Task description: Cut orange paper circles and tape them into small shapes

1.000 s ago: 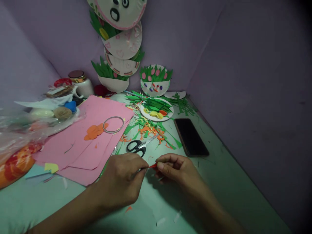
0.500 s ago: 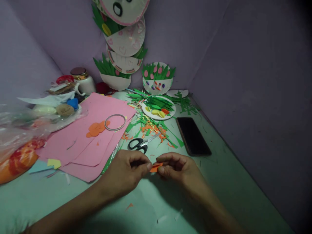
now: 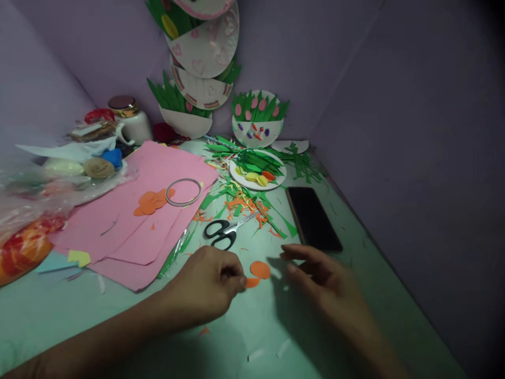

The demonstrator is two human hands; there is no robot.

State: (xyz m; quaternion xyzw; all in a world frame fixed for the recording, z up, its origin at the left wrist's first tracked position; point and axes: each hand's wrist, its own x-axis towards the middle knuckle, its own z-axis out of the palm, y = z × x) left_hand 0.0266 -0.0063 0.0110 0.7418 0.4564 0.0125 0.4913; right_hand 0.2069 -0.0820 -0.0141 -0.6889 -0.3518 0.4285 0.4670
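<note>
Hands (image 3: pixel 211 284) (image 3: pixel 327 281) over green table (image 3: pixel 224 352), purple walls (image 3: pixel 402 147)

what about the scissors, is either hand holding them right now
No, the scissors lie on the table, while the left hand pinches an orange piece and the right hand is open.

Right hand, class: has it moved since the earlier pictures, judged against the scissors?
Yes. The right hand has moved rightward, farther from the scissors.
</note>
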